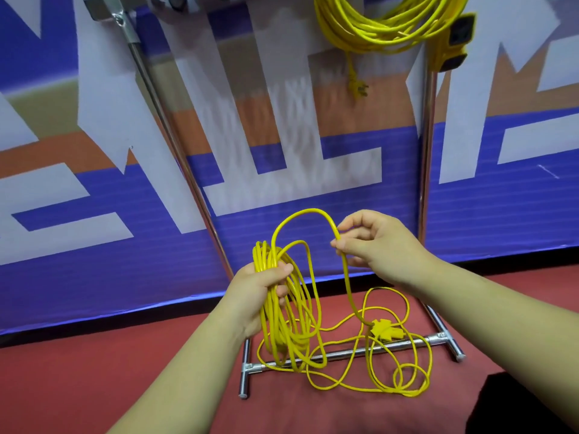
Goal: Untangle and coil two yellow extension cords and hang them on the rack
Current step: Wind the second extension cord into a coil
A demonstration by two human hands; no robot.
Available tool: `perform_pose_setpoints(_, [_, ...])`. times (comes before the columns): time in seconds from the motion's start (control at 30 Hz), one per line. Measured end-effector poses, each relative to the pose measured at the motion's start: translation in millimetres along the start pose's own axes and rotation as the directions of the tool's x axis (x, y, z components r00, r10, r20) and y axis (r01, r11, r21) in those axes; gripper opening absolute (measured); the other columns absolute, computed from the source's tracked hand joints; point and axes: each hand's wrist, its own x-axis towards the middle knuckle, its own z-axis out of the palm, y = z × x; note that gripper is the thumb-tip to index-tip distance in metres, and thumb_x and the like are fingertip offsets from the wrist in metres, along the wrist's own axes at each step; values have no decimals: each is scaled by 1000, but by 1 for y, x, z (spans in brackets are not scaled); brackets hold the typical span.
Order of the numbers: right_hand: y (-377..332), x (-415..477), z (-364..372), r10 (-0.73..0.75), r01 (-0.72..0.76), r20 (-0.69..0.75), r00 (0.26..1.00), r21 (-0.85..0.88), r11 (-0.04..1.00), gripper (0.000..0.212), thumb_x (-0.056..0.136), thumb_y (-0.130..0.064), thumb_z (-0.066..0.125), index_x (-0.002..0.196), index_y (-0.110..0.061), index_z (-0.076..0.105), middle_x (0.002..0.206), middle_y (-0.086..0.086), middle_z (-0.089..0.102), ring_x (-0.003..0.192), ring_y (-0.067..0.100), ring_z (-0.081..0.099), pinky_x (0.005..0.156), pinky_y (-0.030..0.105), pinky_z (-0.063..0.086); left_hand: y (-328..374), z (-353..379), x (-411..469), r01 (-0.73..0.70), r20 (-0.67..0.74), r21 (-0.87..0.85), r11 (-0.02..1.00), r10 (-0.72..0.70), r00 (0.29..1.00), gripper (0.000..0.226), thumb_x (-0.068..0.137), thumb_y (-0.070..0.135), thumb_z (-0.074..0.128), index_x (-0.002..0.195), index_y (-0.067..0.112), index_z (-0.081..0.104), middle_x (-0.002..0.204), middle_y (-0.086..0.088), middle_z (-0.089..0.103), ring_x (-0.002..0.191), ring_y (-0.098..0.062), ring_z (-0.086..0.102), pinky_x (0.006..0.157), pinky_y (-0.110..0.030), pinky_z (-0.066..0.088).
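Observation:
My left hand (260,288) grips a bundle of coiled loops of a yellow extension cord (283,311) that hang down in front of me. My right hand (372,245) pinches a strand of the same cord, which arches in a loop between the two hands. The loose rest of the cord (398,364) lies tangled on the red floor across the rack's base, with its yellow plug (383,329) among it. A second yellow cord (372,23) hangs coiled at the top of the metal rack (424,170), its socket block (454,42) to the right and its plug dangling below.
The rack's chrome base bar (344,353) and two feet rest on red carpet (94,371). A blue, white and orange banner wall (94,198) stands right behind the rack. A dark object (529,405) sits at the lower right corner.

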Motion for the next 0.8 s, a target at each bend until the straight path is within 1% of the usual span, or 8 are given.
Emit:
perform_pose_setpoints(0.17, [-5,1,-5,6,-6,0,1000,83,997,20,87,-4,74,100,-15,63,86,17,75,80,18,70,76,38,61,-4,18,3,-68,20,71,995,67,998,9,84,9,73,91,11,67,71,-5,58,45,-11,44,45,-22,37])
perform_pose_setpoints(0.23, [-8,2,-6,20,-19,-4,1000,140,990,22,86,-4,75,101,-14,63,86,17,75,80,17,70,75,36,61,-8,25,5,-102,12,100,990,101,995,18,80,6,77,96,7,70,70,-5,61,47,-13,47,47,-23,40])
perform_pose_setpoints(0.33, [-9,4,-11,37,-35,-8,999,183,983,25,86,-6,75,106,-14,63,92,19,75,83,19,71,80,42,62,-15,35,9,-137,20,170,976,135,991,34,69,11,83,101,6,71,74,-6,65,50,-14,52,49,-25,45])
perform_pose_setpoints(0.47, [-10,7,-14,44,-41,-6,999,216,976,25,86,-6,75,107,-15,62,96,20,74,83,20,70,80,41,62,-24,52,10,-171,52,211,962,163,985,29,71,-1,84,96,6,71,84,-5,74,59,-16,60,54,-24,48])
perform_pose_setpoints(0.53, [-11,8,-15,43,-40,-8,999,234,971,25,87,-5,74,107,-15,62,93,18,75,81,18,70,79,41,61,-28,60,10,-189,51,236,953,182,982,29,71,-2,84,95,6,69,78,-4,73,57,-16,59,53,-25,48])
perform_pose_setpoints(0.6, [-11,10,-17,41,-36,-15,999,255,966,24,88,-5,73,107,-15,61,87,13,74,77,16,69,78,40,61,-30,66,10,-211,71,264,941,199,977,31,68,7,86,95,6,69,73,-8,68,52,-17,55,52,-27,48])
perform_pose_setpoints(0.67, [-12,12,-18,41,-29,-36,999,288,957,23,88,-5,73,107,-14,62,87,11,73,76,15,70,75,38,61,-32,70,11,-239,98,324,915,219,971,24,71,12,85,90,9,71,68,-8,65,51,-17,53,53,-27,47])
perform_pose_setpoints(0.8, [-13,15,-22,40,-11,-74,996,357,934,20,88,-5,72,103,-14,62,90,9,74,77,14,72,65,30,60,-37,72,14,-227,105,408,885,201,974,10,81,7,79,85,10,71,58,-7,59,51,-18,54,54,-29,46])
